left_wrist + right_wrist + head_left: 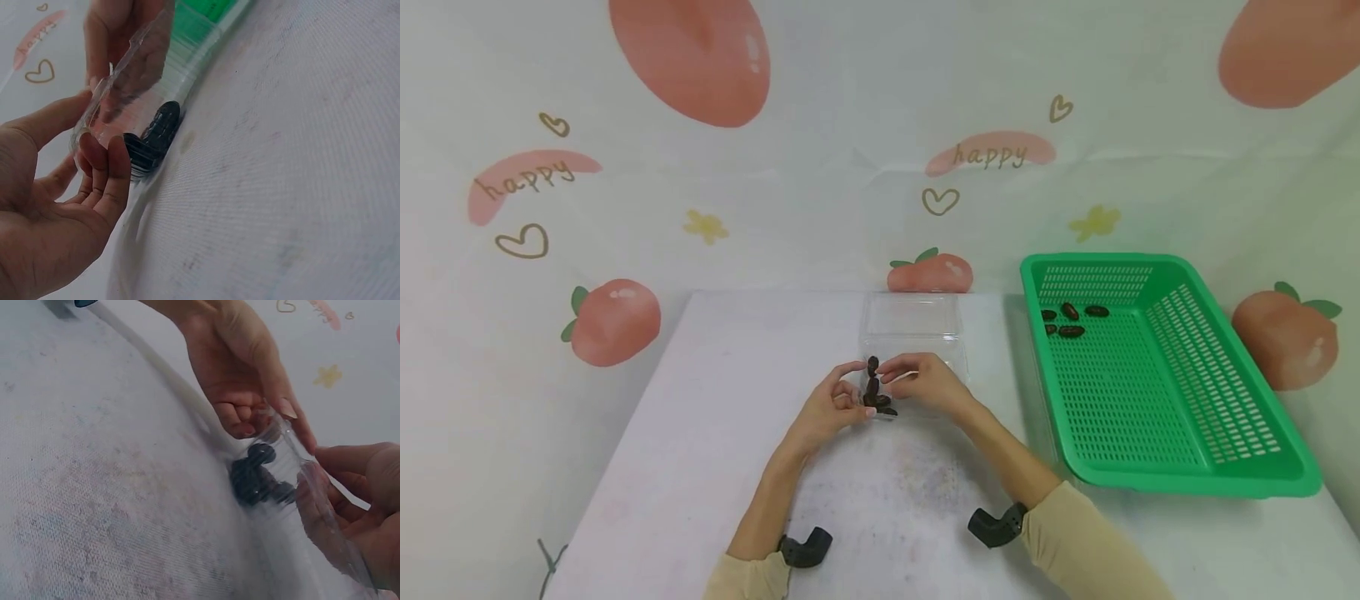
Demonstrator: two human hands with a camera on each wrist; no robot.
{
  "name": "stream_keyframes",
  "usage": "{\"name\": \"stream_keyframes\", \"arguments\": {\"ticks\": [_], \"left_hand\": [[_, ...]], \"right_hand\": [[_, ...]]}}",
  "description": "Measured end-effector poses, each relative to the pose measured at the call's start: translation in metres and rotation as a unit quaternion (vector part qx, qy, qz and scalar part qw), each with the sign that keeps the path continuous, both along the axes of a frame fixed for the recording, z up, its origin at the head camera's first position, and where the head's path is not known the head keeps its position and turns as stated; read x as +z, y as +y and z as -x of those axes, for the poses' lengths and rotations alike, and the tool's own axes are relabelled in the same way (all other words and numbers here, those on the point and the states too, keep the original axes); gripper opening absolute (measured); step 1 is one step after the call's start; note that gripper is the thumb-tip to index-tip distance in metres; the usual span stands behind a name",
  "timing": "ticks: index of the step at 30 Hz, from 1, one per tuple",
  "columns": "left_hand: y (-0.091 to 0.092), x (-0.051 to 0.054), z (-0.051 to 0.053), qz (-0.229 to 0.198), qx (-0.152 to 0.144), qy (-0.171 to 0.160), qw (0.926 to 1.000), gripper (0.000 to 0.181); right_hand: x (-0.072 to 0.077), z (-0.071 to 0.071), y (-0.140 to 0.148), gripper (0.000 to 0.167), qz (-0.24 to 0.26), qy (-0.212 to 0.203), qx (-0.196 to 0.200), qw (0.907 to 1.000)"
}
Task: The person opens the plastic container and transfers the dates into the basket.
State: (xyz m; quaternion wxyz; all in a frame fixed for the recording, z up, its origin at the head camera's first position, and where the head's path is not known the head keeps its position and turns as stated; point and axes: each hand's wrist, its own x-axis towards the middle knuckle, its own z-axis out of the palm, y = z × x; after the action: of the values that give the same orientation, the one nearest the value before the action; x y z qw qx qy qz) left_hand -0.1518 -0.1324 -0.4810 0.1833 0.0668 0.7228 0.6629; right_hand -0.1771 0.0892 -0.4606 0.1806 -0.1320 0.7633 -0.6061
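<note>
A clear plastic clamshell box (951, 350) lies on the table with its lid (912, 317) folded back. Several dark brown dates (872, 387) sit along its left side; in the left wrist view, dark dates (164, 128) show through the wall. My left hand (826, 414) holds the box's left side, thumb at the near corner and index finger reaching to the far end. My right hand (928, 383) reaches into the box from the right, its bent fingertips close beside the farthest date (872, 364). A gap shows between its thumb and index finger.
A green perforated basket (1150, 482) stands on the right of the table, with several dates (1071, 331) in its far left corner. Behind the table hangs a printed white cloth (820, 183). Black wrist devices (807, 547) sit at both sleeves.
</note>
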Motion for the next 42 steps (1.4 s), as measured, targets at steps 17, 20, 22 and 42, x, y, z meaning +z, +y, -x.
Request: {"name": "stream_keyframes", "arguments": {"ticks": [17, 20, 22, 42], "left_hand": [[0.0, 0.005, -0.001, -0.026, -0.017, -0.001, 0.9995, 0.075], [0.0, 0.005, -0.001, -0.03, -0.018, 0.0, 0.9994, 0.075], [0.0, 0.005, -0.001, -0.03, -0.018, 0.0, 0.9994, 0.075], [-0.001, -0.001, -0.001, -0.031, -0.012, -0.01, 0.9994, 0.076]], "right_hand": [[-0.005, 0.008, -0.017, 0.034, -0.105, 0.004, 0.058, 0.9928], [-0.003, 0.007, -0.019, 0.03, -0.118, 0.013, 0.067, 0.9907], [-0.001, 0.006, -0.02, 0.028, -0.124, 0.014, 0.069, 0.9898], [-0.005, 0.007, -0.017, 0.025, -0.095, 0.037, 0.04, 0.994]]}}
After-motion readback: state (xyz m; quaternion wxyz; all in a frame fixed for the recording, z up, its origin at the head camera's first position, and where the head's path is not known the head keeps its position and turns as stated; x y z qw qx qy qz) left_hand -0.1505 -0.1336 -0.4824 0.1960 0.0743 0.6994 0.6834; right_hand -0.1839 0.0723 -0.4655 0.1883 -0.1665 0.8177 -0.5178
